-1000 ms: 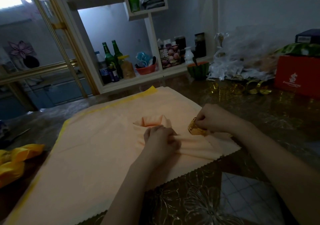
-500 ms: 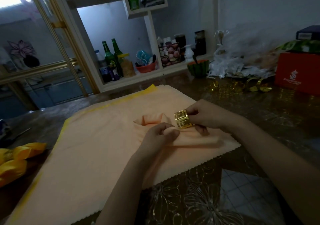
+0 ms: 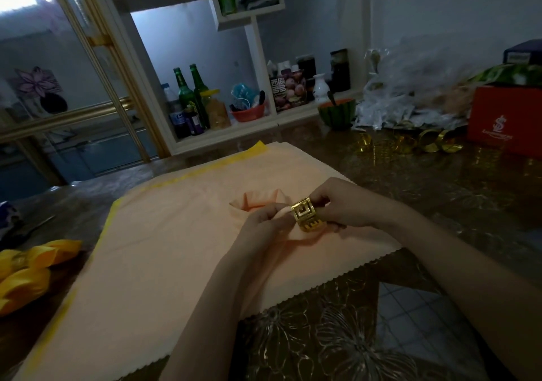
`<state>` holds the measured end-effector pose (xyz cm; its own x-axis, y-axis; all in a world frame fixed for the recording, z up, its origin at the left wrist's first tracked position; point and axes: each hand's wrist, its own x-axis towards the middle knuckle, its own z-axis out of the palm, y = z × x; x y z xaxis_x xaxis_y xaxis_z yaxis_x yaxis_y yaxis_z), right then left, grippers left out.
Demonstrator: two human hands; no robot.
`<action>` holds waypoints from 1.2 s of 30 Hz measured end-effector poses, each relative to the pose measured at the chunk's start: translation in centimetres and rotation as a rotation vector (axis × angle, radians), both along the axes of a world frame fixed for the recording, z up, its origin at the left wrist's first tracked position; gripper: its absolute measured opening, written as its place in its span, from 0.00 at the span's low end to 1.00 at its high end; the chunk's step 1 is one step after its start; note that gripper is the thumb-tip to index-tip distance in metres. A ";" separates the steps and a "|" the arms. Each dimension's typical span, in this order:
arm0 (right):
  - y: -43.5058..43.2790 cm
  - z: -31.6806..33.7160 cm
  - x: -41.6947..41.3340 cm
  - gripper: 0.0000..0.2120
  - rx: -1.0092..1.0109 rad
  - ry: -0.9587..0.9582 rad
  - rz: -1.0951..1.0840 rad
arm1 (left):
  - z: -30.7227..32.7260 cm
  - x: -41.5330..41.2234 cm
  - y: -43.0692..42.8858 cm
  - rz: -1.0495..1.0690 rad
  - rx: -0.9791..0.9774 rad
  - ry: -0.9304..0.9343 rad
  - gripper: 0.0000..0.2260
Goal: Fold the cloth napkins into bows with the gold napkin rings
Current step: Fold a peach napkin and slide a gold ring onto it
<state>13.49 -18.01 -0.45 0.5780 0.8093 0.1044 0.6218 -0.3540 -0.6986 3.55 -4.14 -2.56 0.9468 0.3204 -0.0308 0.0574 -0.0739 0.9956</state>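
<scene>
A folded peach napkin (image 3: 261, 199) lies on a stack of flat peach cloths (image 3: 164, 251) on the table. My left hand (image 3: 264, 228) pinches the gathered middle of the napkin and lifts it a little. My right hand (image 3: 337, 204) holds a gold napkin ring (image 3: 306, 215) with a cut-out key pattern right at that gathered end; a rounded bit of cloth sits at the ring's opening. Part of the napkin is hidden under my hands.
Yellow bow-folded napkins (image 3: 26, 272) lie at the left table edge. Several loose gold rings (image 3: 422, 143) sit at the back right beside a red box (image 3: 504, 122), crumpled plastic (image 3: 410, 93) and a green bowl (image 3: 337, 113). A shelf with bottles (image 3: 190, 99) stands behind.
My right hand brought the gold ring from the cloth at the right up to the napkin's gathered middle. My left hand went from pressing the folds flat to pinching and lifting them.
</scene>
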 end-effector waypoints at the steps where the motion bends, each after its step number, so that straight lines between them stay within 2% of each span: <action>1: 0.0 -0.2 0.2 0.07 -0.005 0.005 0.011 | 0.0 -0.1 0.0 0.008 0.039 -0.001 0.05; 4: 0.1 -0.6 0.3 0.06 -0.019 0.011 0.024 | -0.1 0.0 -0.4 0.052 0.135 -0.006 0.03; 6: 0.1 -0.8 0.2 0.06 -0.015 0.018 0.016 | -0.1 0.2 -0.4 0.092 0.129 -0.011 0.10; 9: 0.2 -0.7 0.0 0.08 0.008 -0.021 -0.050 | 0.3 0.3 -0.2 -0.052 0.071 -0.010 0.21; 13: 0.7 -0.6 -0.2 0.13 0.060 -0.028 -0.108 | 0.4 -0.3 0.3 -0.174 0.299 -0.021 0.15; 18: 0.9 -0.5 -0.5 0.15 0.141 0.032 -0.181 | 0.3 -0.4 0.3 -0.131 0.390 -0.119 0.11; 20: 0.7 -0.4 -0.4 0.11 0.190 0.105 -0.207 | 0.7 -0.4 0.5 -0.131 0.490 -0.133 0.13; 23: 0.3 -0.2 -0.2 0.10 0.286 0.290 -0.302 | 0.9 -0.4 0.9 -0.071 0.786 -0.106 0.17; 26: -0.6 0.8 0.2 0.05 0.342 0.481 -0.355 | 0.5 -0.4 1.3 0.014 0.809 -0.090 0.18; 28: -1.4 1.5 0.4 0.06 0.153 0.411 -0.245 | -0.3 -0.2 1.7 0.072 0.823 -0.103 0.18; 30: -1.9 1.8 0.1 0.10 -0.185 0.278 -0.136 | -0.9 0.0 2.0 0.119 0.819 -0.083 0.18; 32: -1.5 1.4 0.1 0.07 -0.400 0.073 -0.145 | -1.3 0.1 2.0 0.138 0.846 -0.051 0.18; 33: -1.2 1.1 -0.1 0.03 -0.413 -0.099 -0.191 | -1.5 0.1 2.1 0.135 0.876 -0.051 0.17; 34: -0.9 0.9 -0.4 0.06 -0.372 -0.286 -0.248 | -1.4 0.2 2.0 0.129 0.910 -0.061 0.17; 35: -0.4 0.7 -0.5 0.12 -0.294 -0.392 -0.265 | -1.3 0.2 1.9 0.121 0.942 -0.073 0.18; 36: -0.1 0.4 -0.6 0.14 -0.183 -0.371 -0.228 | -1.2 0.1 1.7 0.108 0.965 -0.080 0.18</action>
